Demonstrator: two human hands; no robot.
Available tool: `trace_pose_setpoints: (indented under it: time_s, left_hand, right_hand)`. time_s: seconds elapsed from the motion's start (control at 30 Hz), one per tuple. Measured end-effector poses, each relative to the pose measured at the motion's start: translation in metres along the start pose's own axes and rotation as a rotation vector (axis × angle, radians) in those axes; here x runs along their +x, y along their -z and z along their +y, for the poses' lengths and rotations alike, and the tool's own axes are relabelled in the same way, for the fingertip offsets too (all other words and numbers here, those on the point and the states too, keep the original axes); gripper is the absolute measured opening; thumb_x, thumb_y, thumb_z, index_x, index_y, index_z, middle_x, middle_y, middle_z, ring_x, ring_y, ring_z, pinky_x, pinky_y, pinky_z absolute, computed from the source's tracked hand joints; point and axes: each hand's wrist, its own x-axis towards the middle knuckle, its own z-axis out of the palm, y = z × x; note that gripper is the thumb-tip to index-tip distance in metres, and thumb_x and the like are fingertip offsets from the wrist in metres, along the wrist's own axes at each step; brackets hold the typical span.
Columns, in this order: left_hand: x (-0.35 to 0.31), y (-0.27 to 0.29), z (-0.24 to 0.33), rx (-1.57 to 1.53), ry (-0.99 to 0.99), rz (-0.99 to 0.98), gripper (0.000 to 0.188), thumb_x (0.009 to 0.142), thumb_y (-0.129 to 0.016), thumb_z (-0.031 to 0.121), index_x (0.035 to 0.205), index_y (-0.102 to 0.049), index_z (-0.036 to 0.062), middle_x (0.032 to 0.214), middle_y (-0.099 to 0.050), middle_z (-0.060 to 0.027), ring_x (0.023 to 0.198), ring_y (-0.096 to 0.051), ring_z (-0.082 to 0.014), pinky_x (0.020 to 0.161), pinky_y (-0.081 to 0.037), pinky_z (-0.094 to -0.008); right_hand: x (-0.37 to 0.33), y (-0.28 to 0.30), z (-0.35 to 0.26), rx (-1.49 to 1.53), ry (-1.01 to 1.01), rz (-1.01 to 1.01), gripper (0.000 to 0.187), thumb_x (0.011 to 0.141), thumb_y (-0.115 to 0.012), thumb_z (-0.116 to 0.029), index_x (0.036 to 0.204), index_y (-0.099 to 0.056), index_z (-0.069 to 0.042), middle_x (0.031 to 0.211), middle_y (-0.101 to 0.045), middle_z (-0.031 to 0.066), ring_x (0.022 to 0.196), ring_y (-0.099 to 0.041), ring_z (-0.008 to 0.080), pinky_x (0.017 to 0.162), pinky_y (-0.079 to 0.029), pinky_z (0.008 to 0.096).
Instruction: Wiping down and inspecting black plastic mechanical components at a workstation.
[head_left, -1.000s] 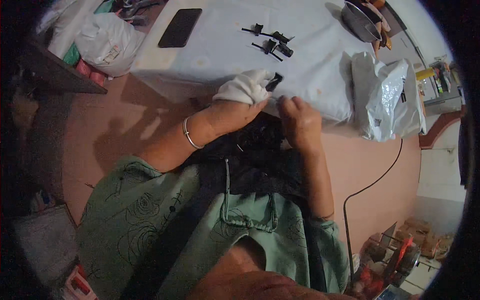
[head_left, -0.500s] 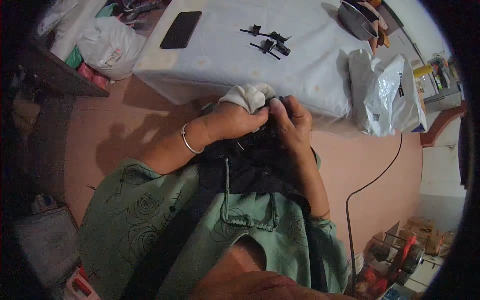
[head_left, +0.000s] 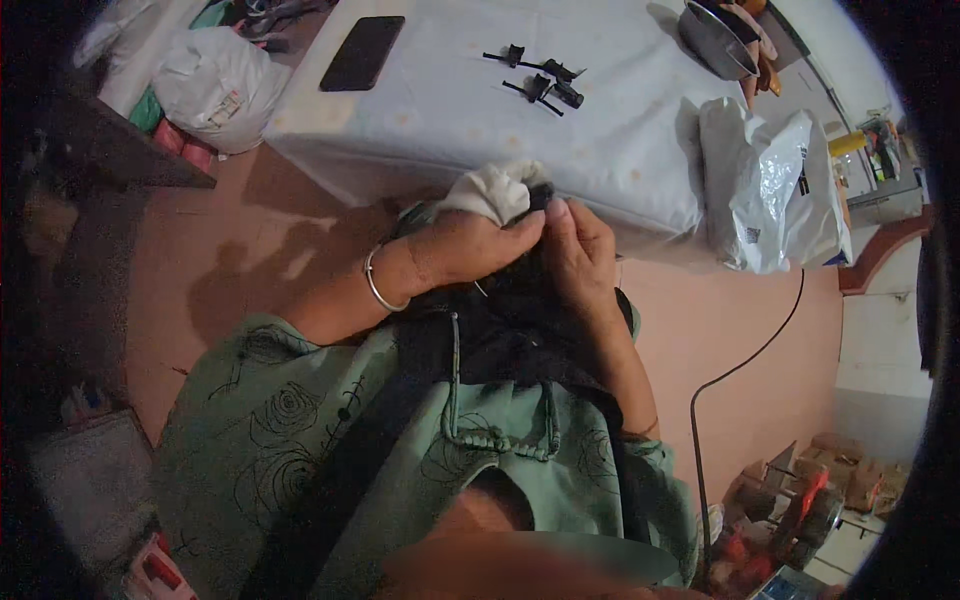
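My left hand, with a bangle on its wrist, is closed round a bunched white cloth above my lap. Against the cloth, by my left thumb, sits a small black piece whose kind I cannot make out. My right hand meets it from the other side, thumb and fingers pinched at its edge. The fingertips of both hands nearly touch. Dark fabric lies across my lap beneath them.
Ahead stands a table with a white cover. On it lie a dark phone, several small black clip-like parts and a metal bowl. A shiny white bag stands at its right, and a black cable runs down the floor.
My right hand has shifted slightly left and down, its fingers more curled. More of the black piece shows beside the white cloth. My left hand keeps its hold.
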Motion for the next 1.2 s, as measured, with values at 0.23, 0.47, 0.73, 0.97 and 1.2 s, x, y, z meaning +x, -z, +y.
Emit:
trace_pose_setpoints:
  time_s: [0.23, 0.47, 0.73, 0.97, 1.2]
  left_hand:
    - [0.003, 0.006, 0.0, -0.503, 0.36, 0.003, 0.017, 0.079, -0.051, 0.011, 0.092, -0.052, 0.0002, 0.078, -0.057, -0.0148, 0.064, -0.055, -0.0311, 0.061, -0.045, -0.0376]
    - [0.001, 0.002, -0.013, -0.217, 0.1, -0.169, 0.029, 0.084, -0.045, 0.011, 0.112, -0.045, 0.0038, 0.076, -0.052, 0.0014, 0.065, -0.045, -0.0046, 0.056, -0.04, -0.0218]
    - [0.004, 0.012, 0.005, -0.28, 0.148, -0.289, 0.028, 0.082, -0.046, 0.009, 0.11, -0.047, 0.0042, 0.078, -0.049, 0.0026, 0.065, -0.042, -0.0043, 0.056, -0.038, -0.0204]
    - [0.004, 0.011, 0.003, -0.434, 0.261, -0.316, 0.015, 0.077, -0.047, 0.009, 0.089, -0.051, -0.0002, 0.077, -0.054, -0.0104, 0.07, -0.05, -0.0187, 0.067, -0.043, -0.0304]
    - [0.002, 0.01, 0.004, -0.251, 0.161, -0.182, 0.015, 0.075, -0.047, 0.009, 0.087, -0.051, 0.0001, 0.084, -0.054, -0.0165, 0.078, -0.053, -0.0279, 0.071, -0.043, -0.0343]
  right_hand:
    - [-0.002, 0.015, -0.005, -0.264, 0.067, -0.122, 0.018, 0.083, -0.058, -0.012, 0.092, -0.056, 0.004, 0.075, -0.057, 0.0004, 0.071, -0.051, 0.0087, 0.065, -0.042, 0.022]
    - [-0.002, 0.013, -0.011, -0.166, 0.128, -0.06, 0.006, 0.08, -0.061, -0.004, 0.081, -0.056, 0.0, 0.071, -0.052, -0.0029, 0.067, -0.045, 0.0044, 0.061, -0.039, 0.0197]
    - [0.0, 0.009, 0.002, -0.079, 0.059, -0.077, 0.01, 0.082, -0.06, -0.009, 0.076, -0.055, -0.002, 0.071, -0.05, -0.0061, 0.066, -0.042, 0.0028, 0.059, -0.036, 0.019]
    - [0.0, 0.006, -0.002, -0.165, 0.083, -0.061, 0.015, 0.084, -0.058, -0.013, 0.078, -0.057, 0.0, 0.067, -0.051, -0.0032, 0.062, -0.041, 0.0042, 0.055, -0.037, 0.0207]
    - [-0.002, 0.005, -0.006, -0.234, 0.101, -0.126, 0.02, 0.089, -0.049, -0.014, 0.077, -0.054, 0.0, 0.07, -0.05, -0.004, 0.067, -0.041, 0.0042, 0.059, -0.037, 0.0211]
